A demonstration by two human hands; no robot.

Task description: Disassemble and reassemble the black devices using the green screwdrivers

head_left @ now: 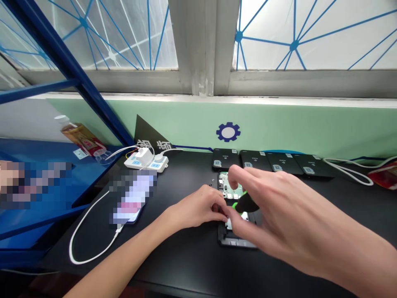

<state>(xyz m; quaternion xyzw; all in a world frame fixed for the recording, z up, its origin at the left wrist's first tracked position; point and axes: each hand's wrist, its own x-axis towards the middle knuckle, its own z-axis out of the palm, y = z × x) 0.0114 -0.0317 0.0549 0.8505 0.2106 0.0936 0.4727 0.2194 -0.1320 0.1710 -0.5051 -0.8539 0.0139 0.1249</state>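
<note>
My right hand [273,207] is wrapped round a black and green screwdriver [245,203], which points down and left over an opened black device [237,241]. My left hand [209,207] has its fingers pinched together at the device's left edge, close to the screwdriver's tip; what lies between the fingertips is hidden. A green circuit board [228,188] shows above my fingers. White parts of the device are partly visible beneath my right hand. Tiny screws [212,181] lie on the table just left of the board.
Several black boxes [256,159] line the wall on the black table [180,265]. A white power strip [149,160], a phone [133,198] on a white cable and a tilted bottle [82,136] are at left. A person's blurred hand [10,178] shows at far left.
</note>
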